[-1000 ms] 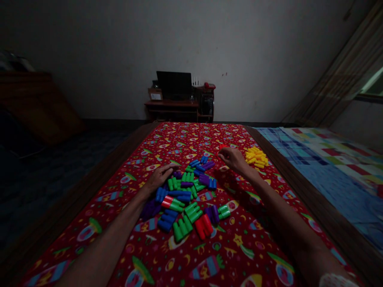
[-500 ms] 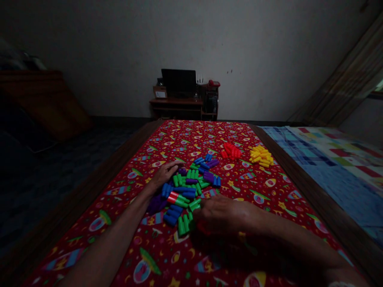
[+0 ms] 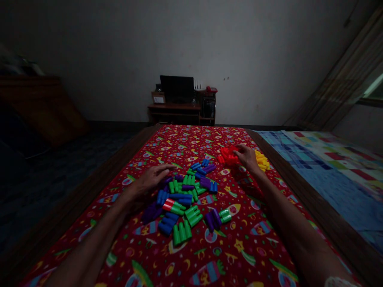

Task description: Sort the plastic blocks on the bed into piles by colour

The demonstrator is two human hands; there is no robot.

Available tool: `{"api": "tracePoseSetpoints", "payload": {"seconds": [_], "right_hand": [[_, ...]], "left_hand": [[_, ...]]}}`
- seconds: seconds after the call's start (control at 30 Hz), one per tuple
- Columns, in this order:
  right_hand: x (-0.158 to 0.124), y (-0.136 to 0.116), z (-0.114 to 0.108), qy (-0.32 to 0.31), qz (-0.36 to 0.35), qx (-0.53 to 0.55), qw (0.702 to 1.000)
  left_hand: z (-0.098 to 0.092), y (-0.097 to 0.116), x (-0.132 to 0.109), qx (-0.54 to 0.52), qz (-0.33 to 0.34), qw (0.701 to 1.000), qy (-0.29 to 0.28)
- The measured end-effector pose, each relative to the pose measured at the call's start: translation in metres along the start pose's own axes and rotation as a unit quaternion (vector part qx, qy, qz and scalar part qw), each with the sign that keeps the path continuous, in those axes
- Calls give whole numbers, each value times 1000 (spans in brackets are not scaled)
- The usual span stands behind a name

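A mixed pile of plastic toy blocks shaped like joined tubes lies on the red patterned cloth. It has green blocks [image 3: 189, 180], blue blocks [image 3: 181, 198] and purple blocks [image 3: 152, 212]; one piece, a red-and-green block [image 3: 173, 206], sits among them. My left hand [image 3: 151, 177] is open at the pile's left edge, fingers stretched out and holding nothing. Farther off, my right hand [image 3: 247, 156] reaches to the heap of red blocks [image 3: 228, 155], its fingers pinched on a red block there. The fingers partly hide that block. Just behind this hand are yellow blocks [image 3: 262, 161].
The cloth [image 3: 143, 239] covers a long table with dark wooden edges [image 3: 119, 157]. Nearer me, a purple block [image 3: 213, 220] and a green block [image 3: 225, 216] lie apart from the pile. A bed [image 3: 305, 179] stands at the right, a desk with a monitor [image 3: 177, 88] at the far wall.
My right hand has moved from the near side of the mixed pile out to the red heap. It uncovers a purple and a green block. My left hand has shifted slightly left.
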State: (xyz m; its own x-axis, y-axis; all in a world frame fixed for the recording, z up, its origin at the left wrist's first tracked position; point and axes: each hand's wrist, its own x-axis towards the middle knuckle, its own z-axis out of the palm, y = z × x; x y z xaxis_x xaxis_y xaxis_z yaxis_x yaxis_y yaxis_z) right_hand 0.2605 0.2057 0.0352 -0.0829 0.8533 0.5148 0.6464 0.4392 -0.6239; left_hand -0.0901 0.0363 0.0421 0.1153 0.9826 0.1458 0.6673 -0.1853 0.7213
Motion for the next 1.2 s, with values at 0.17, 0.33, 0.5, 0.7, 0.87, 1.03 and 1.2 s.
{"api": "tracePoseSetpoints", "payload": {"seconds": [0.17, 0.33, 0.5, 0.7, 0.87, 1.03, 1.2], "right_hand": [[1, 11, 14, -18, 11, -21, 1000], [-4, 11, 12, -26, 0, -57, 998], [-7, -16, -3, -31, -30, -20, 999], [-66, -101, -1, -274, -217, 109, 930], [-110, -129, 18, -353, -349, 32, 867], [-90, -115, 9, -368, -309, -51, 876], [-82, -117, -3, -328, -298, 77, 893]], "left_hand": [[-20, 21, -44, 166, 60, 981, -86], [6, 24, -70, 232, 106, 954, -161], [21, 26, -61, 286, 148, 938, -132], [23, 27, -53, 231, 125, 964, -51], [39, 40, -51, 143, 73, 987, 9], [31, 43, -48, 131, 39, 988, 72], [28, 45, -39, 76, 15, 993, 93]]}}
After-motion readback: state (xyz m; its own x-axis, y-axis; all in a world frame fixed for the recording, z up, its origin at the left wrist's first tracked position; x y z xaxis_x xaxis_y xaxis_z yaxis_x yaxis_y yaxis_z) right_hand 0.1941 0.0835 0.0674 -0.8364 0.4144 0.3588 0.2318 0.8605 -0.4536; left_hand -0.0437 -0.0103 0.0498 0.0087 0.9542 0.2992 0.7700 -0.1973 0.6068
